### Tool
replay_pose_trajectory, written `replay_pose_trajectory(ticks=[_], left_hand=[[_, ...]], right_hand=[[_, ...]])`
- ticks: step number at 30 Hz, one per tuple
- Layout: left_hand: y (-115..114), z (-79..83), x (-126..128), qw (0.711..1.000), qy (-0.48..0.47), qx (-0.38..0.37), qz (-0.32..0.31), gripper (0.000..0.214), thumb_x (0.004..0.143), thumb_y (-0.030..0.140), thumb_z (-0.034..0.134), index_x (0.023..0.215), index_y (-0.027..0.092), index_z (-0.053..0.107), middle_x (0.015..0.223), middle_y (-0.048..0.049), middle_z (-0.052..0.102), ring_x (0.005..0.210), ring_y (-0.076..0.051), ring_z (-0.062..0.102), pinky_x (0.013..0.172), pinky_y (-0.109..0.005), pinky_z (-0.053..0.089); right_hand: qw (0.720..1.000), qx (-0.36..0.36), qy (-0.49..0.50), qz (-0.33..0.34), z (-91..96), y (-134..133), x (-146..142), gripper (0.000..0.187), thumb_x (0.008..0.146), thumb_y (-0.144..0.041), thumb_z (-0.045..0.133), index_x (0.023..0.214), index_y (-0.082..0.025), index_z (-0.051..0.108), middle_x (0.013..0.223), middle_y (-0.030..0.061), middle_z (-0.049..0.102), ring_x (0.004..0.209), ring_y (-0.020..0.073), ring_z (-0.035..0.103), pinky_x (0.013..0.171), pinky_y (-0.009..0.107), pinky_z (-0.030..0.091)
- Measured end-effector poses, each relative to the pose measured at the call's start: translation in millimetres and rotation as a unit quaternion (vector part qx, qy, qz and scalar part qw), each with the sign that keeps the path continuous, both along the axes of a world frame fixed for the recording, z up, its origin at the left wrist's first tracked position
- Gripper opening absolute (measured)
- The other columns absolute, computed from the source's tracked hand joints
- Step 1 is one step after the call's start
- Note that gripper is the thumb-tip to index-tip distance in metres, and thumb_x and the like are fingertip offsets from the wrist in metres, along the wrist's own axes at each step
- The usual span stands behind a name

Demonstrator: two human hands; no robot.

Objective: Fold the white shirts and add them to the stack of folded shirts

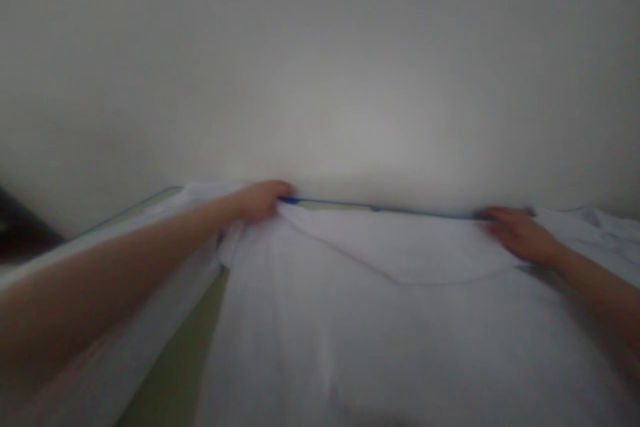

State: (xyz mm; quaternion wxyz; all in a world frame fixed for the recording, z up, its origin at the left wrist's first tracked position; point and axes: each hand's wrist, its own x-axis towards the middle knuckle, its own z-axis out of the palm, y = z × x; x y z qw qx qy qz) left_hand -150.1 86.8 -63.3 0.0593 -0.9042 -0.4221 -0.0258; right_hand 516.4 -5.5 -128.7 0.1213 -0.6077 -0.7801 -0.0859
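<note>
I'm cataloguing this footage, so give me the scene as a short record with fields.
surface: pale green mat with blue edge, against plain white wall
cloth: white fabric sheet, far edge folded back
left hand: grip closed on sheet's far edge
right hand: fingers flat on sheet's far edge
image: blurred

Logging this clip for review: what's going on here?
A person leans over a white cloth spread across a greenish surface with a blue far edge, set against a pale wall. The left hand looks closed on the cloth's far edge. The right hand seems to lie flat on it farther along that edge. Between them a fold of the cloth is turned back toward the person. The picture is blurred, so finer detail is unclear.
</note>
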Motion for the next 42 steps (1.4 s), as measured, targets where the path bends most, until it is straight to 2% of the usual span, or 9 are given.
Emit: replay_pose_trajectory(ticks=[3,6,10,15,21,27,31,35,42], left_hand=[[-33,-24.4,21,0.999,-0.009,-0.027,-0.042,0.063,0.085,0.036,0.041,0.143,0.015,0.027,0.15,-0.011,0.023,0.137,-0.024,0.021,0.11,-0.036,0.02],[-60,-47.4,33,0.999,0.012,-0.05,-0.012,0.075,0.086,0.058,0.035,0.145,0.014,0.021,0.151,-0.0148,0.018,0.139,-0.028,0.014,0.111,-0.043,0.014],[-72,-57.6,29,0.999,0.016,-0.041,-0.023,0.074,0.087,0.062,0.029,0.146,0.018,0.019,0.152,-0.0124,0.015,0.14,-0.028,0.013,0.112,-0.042,0.01],[-63,-54.2,17,0.998,0.021,-0.045,-0.034,0.075,0.086,0.063,0.033,0.147,0.021,0.018,0.152,-0.01,0.013,0.14,-0.027,0.012,0.111,-0.04,0.012],[-29,-50.9,-1,0.994,0.049,-0.065,-0.07,0.074,0.088,0.057,0.033,0.147,0.018,0.014,0.153,-0.0114,0.009,0.14,-0.026,0.01,0.111,-0.037,0.011],[-7,-33.4,22,0.989,0.051,-0.085,-0.107,0.087,0.081,0.059,0.043,0.147,0.012,0.012,0.152,-0.015,0.009,0.14,-0.027,0.012,0.111,-0.037,0.012],[-31,-27.7,85,0.994,-0.005,-0.084,-0.075,0.067,0.092,0.052,0.02,0.146,0.014,0.018,0.152,-0.0107,0.016,0.14,-0.022,0.013,0.112,-0.036,0.012],[-42,-34.7,129,0.994,-0.03,-0.063,-0.086,0.06,0.092,0.05,0.021,0.139,0.016,0.036,0.146,-0.0111,0.034,0.134,-0.024,0.029,0.109,-0.037,0.02],[7,-37.8,119,0.998,-0.056,-0.037,0.012,0.038,0.08,0.042,0.044,0.093,0.014,0.067,0.092,-0.0125,0.066,0.087,-0.023,0.059,0.079,-0.032,0.042]], right_hand=[[0.999,-0.033,-0.03,0.022,-9.5,-17,-15,0.058,0.087,-0.05,0.039,0.135,-0.018,0.044,0.142,0.0091,0.039,0.132,0.0273,0.034,0.112,0.043,0.024],[0.996,-0.087,-0.026,0.001,-20.3,-25,-11,0.065,0.087,-0.055,0.036,0.139,-0.017,0.039,0.146,0.0088,0.032,0.135,0.0264,0.026,0.113,0.045,0.019],[0.993,-0.116,-0.016,-0.009,-25.0,-24,7,0.067,0.087,-0.056,0.034,0.142,-0.017,0.034,0.148,0.0069,0.025,0.137,0.0235,0.02,0.114,0.042,0.015],[0.994,-0.112,0.017,0.002,-18.3,-28,7,0.06,0.09,-0.049,0.027,0.14,-0.019,0.037,0.146,0.0052,0.03,0.136,0.0222,0.024,0.114,0.041,0.016],[0.986,-0.083,0.118,-0.084,-3.5,-40,-7,0.055,0.092,-0.04,0.019,0.137,-0.016,0.042,0.139,0.0075,0.044,0.126,0.0233,0.043,0.107,0.038,0.033],[0.99,-0.087,-0.006,-0.113,6.2,-38,5,0.047,0.085,-0.031,0.042,0.126,-0.011,0.052,0.122,0.0139,0.058,0.111,0.0254,0.054,0.098,0.034,0.04],[0.984,-0.089,-0.034,-0.148,10.9,-23,8,0.033,0.077,-0.025,0.05,0.103,-0.012,0.066,0.101,0.0142,0.067,0.097,0.0256,0.06,0.089,0.033,0.043],[0.981,-0.097,-0.023,-0.166,16.6,-8,8,0.021,0.075,-0.024,0.052,0.082,-0.013,0.069,0.084,0.0102,0.069,0.079,0.0201,0.062,0.075,0.027,0.045],[0.982,-0.076,0.016,-0.174,18.4,0,10,0.022,0.076,-0.02,0.049,0.086,-0.012,0.068,0.085,0.0093,0.069,0.077,0.0178,0.061,0.071,0.025,0.045]])
